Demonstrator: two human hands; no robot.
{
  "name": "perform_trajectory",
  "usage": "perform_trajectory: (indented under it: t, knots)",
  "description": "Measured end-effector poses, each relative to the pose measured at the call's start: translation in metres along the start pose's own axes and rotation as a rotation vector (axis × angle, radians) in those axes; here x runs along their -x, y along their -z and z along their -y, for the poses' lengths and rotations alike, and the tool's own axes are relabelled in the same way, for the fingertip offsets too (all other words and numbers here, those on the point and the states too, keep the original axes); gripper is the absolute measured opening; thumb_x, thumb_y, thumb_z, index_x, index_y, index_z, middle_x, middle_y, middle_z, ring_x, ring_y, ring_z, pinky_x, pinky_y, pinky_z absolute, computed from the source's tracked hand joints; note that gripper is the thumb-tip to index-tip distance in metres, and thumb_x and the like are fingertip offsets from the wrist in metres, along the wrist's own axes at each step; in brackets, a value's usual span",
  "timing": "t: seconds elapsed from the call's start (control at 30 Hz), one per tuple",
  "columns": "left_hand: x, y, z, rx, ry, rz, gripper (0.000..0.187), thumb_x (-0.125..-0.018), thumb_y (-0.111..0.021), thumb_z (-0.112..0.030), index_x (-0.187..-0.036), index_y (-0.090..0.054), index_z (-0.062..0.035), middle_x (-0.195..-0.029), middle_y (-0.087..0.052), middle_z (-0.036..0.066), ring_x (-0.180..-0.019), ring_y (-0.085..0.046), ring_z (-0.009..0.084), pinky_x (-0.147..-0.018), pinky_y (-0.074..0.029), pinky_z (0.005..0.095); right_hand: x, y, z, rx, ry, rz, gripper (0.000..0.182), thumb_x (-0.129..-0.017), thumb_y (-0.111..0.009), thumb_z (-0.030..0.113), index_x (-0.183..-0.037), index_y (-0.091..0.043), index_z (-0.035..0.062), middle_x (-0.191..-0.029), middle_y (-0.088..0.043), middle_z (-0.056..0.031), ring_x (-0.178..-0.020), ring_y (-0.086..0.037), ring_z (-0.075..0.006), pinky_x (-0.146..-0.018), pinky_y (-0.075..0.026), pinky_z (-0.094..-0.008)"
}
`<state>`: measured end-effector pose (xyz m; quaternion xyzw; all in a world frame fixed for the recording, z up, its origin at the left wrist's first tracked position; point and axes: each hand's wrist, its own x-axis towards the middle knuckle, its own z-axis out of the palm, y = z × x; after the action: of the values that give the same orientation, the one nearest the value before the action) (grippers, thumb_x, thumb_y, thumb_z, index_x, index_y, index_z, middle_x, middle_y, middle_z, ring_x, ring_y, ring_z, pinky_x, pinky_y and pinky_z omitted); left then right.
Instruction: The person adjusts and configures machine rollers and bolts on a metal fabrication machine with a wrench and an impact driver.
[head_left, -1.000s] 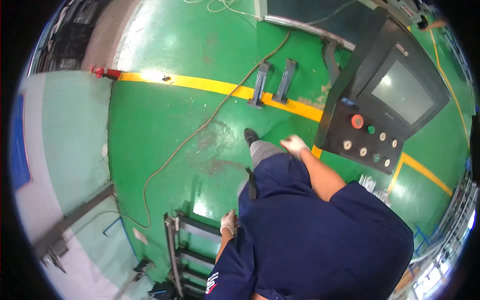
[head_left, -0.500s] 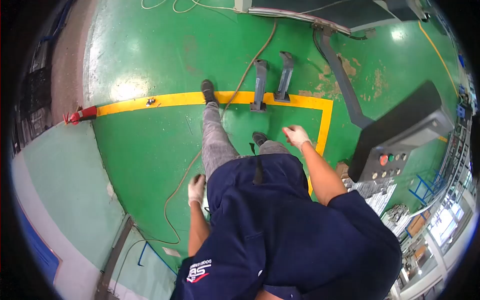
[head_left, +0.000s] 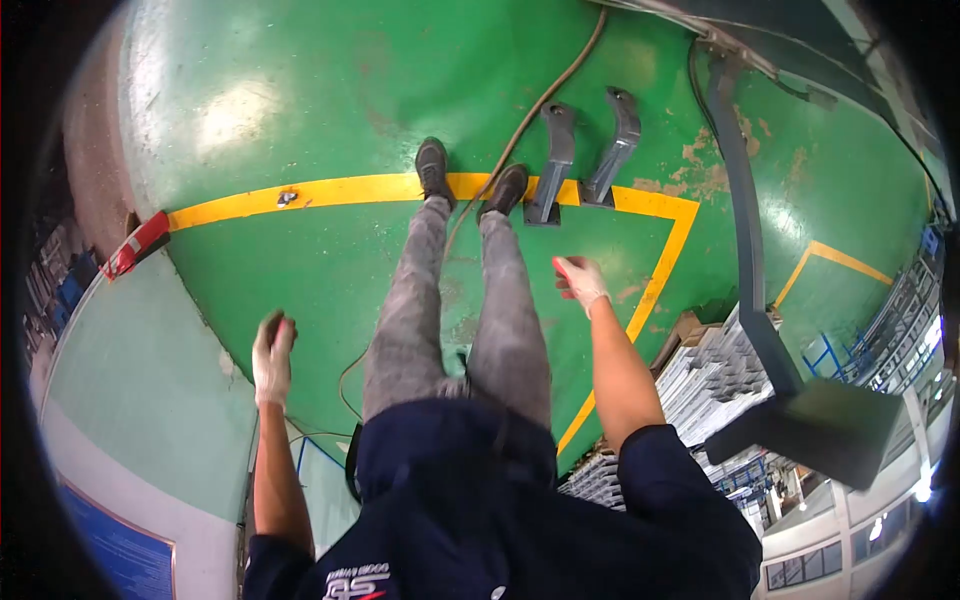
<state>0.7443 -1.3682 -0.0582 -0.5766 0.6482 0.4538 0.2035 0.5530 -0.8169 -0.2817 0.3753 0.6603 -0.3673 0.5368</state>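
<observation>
My left hand point(head_left: 272, 358), in a pale glove with bare fingertips, hangs in the air over the floor at the left. Its fingers are loosely bent, the thumb stands apart, and nothing shows in it. My right hand point(head_left: 582, 280), gloved alike, hovers right of my legs. Its fingers curl loosely apart from the thumb, with reddish fingertips and no object visible. Ahead of that hand, two dark grey metal posts with base plates, a nearer post point(head_left: 556, 160) and a farther post point(head_left: 618, 145), are on the floor at the yellow line. Neither hand touches them.
A brown hose point(head_left: 545, 95) crosses the green floor beside my shoes. A grey machine arm point(head_left: 738, 190) carries a control box point(head_left: 835, 430) at the right. Stacked metal profiles point(head_left: 715, 375) lie near it. A red fire extinguisher point(head_left: 138, 243) is by the left wall.
My rear foot has come forward beside the other one near the yellow line. My left hand has swung outward and forward. The control box appears lower in view.
</observation>
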Motion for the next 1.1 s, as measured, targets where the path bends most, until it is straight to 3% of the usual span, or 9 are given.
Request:
perform_trajectory:
  t: [0.27,0.33,0.4,0.53,0.73,0.77,0.8,0.93,1.1]
  knots:
    - [-0.001,-0.068,0.126,-0.084,0.513,0.268,0.046,-0.110,-0.067,-0.030,-0.142,-0.064,0.0023,-0.109,-0.073,0.004,-0.088,-0.064,0.0119,-0.078,-0.054,0.0275,-0.256,-0.005,0.015,-0.015,0.008,-0.174,0.062,-0.098,-0.072,0.066,-0.121,-0.073,0.0086,-0.097,-0.073,-0.0022,-0.078,-0.069,-0.0163,-0.059,-0.056,-0.0351]
    - [0.002,-0.079,0.126,-0.208,0.690,0.279,0.051,-0.109,-0.067,-0.033,-0.143,-0.065,0.0048,-0.117,-0.075,0.007,-0.102,-0.068,0.0159,-0.090,-0.055,0.0314,-0.311,0.008,0.026,0.032,0.176,-0.344,0.072,-0.096,-0.071,0.070,-0.127,-0.072,0.0053,-0.108,-0.073,-0.0046,-0.092,-0.070,-0.0189,-0.073,-0.057,-0.0366]
    - [0.014,-0.086,0.145,-0.258,0.544,0.247,0.048,-0.110,-0.065,-0.031,-0.141,-0.066,0.0057,-0.122,-0.075,0.010,-0.109,-0.068,0.0192,-0.098,-0.053,0.0331,-0.351,0.014,0.044,-0.067,0.250,-0.438,0.080,-0.096,-0.070,0.071,-0.136,-0.070,0.0020,-0.123,-0.074,-0.0075,-0.108,-0.071,-0.0213,-0.090,-0.056,-0.0376]
    - [0.033,-0.085,0.153,-0.195,0.671,0.099,0.044,-0.110,-0.064,-0.026,-0.141,-0.066,0.0056,-0.130,-0.073,0.013,-0.121,-0.067,0.0225,-0.107,-0.050,0.0350,-0.431,0.006,0.053,-0.445,0.308,-0.121,0.085,-0.096,-0.072,0.068,-0.147,-0.065,0.0013,-0.137,-0.072,-0.0087,-0.124,-0.066,-0.0212,-0.106,-0.050,-0.0381]
    - [0.062,-0.064,0.214,-0.011,0.732,0.173,0.046,-0.110,-0.062,-0.025,-0.144,-0.064,0.0057,-0.137,-0.071,0.014,-0.126,-0.065,0.0240,-0.112,-0.049,0.0362,-0.385,-0.003,0.095,-0.366,0.079,-0.198,0.084,-0.097,-0.076,0.060,-0.147,-0.065,-0.0065,-0.154,-0.064,-0.0092,-0.144,-0.053,-0.0215,-0.124,-0.035,-0.0346]
    - [0.061,-0.067,0.212,0.025,0.749,0.172,0.046,-0.110,-0.062,-0.025,-0.144,-0.064,0.0059,-0.138,-0.071,0.014,-0.127,-0.065,0.0244,-0.112,-0.048,0.0363,-0.378,-0.019,0.098,-0.477,0.354,-0.222,0.086,-0.094,-0.080,0.058,-0.147,-0.063,-0.0078,-0.150,-0.066,-0.0111,-0.140,-0.056,-0.0236,-0.121,-0.039,-0.0357]
    - [0.054,-0.068,0.210,0.063,0.754,0.168,0.046,-0.111,-0.062,-0.025,-0.144,-0.063,0.0061,-0.138,-0.071,0.015,-0.127,-0.065,0.0247,-0.112,-0.048,0.0364,-0.364,-0.027,0.099,-0.461,0.370,-0.369,0.088,-0.093,-0.083,0.054,-0.150,-0.060,-0.0083,-0.148,-0.067,-0.0131,-0.133,-0.061,-0.0247,-0.118,-0.041,-0.0359]
    - [0.063,-0.076,0.164,-0.010,0.714,0.059,0.050,-0.110,-0.065,-0.030,-0.142,-0.064,0.0084,-0.135,-0.072,0.015,-0.124,-0.067,0.0229,-0.109,-0.051,0.0341,-0.331,-0.041,0.067,-0.505,0.409,-0.256,0.075,-0.095,-0.085,0.042,-0.145,-0.062,-0.0087,-0.142,-0.070,-0.0141,-0.128,-0.065,-0.0246,-0.115,-0.046,-0.0386]
    - [0.061,-0.046,0.173,-0.199,0.713,0.178,0.045,-0.107,-0.066,-0.041,-0.126,-0.073,-0.0003,-0.087,-0.066,-0.002,-0.071,-0.055,0.0100,-0.065,-0.046,0.0293,-0.231,-0.052,0.078,-0.507,0.524,-0.147,0.046,-0.097,-0.083,0.021,-0.130,-0.071,-0.0094,-0.118,-0.078,-0.0115,-0.100,-0.073,-0.0175,-0.094,-0.057,-0.0319]
